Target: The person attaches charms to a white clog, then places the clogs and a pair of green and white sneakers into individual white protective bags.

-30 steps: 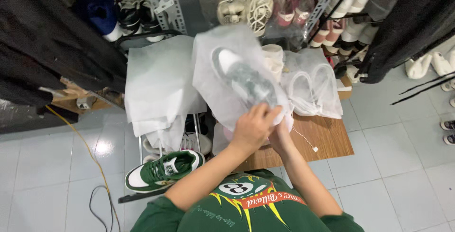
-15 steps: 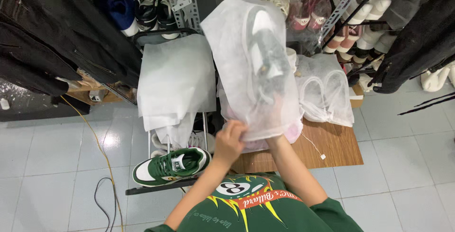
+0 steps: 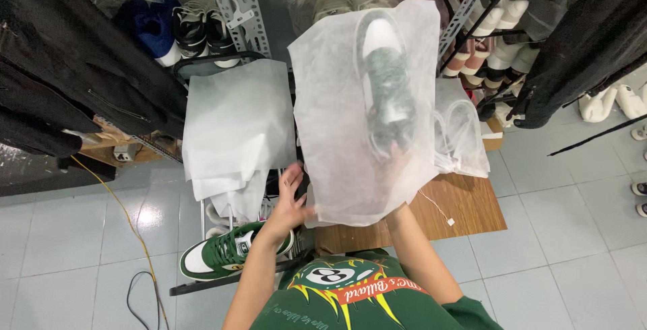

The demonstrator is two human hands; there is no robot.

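Note:
A white fabric bag [image 3: 337,121] is held up in front of me, and a green-and-white sneaker [image 3: 385,80] shows through it, toe up. My right hand [image 3: 399,214] reaches in from below and is hidden by the fabric past the wrist; it carries the bag. My left hand [image 3: 290,198] is spread open at the bag's lower left edge, fingertips touching or almost touching the fabric. Below that hand a second green-and-white sneaker [image 3: 229,256] lies on a low metal rack [image 3: 202,286].
A stack of flat white bags [image 3: 236,121] drapes over the rack. Bagged shoes [image 3: 461,134] sit on a wooden table [image 3: 472,208]. Black garments hang left [image 3: 67,67] and right [image 3: 579,40]. Shelved shoes [image 3: 195,26] are behind; a yellow cable [image 3: 128,215] crosses the tiled floor.
The bag with the sneaker has been raised and now hangs upright. My left hand has come off the bag's lower end and opened, while my right arm has pushed further up.

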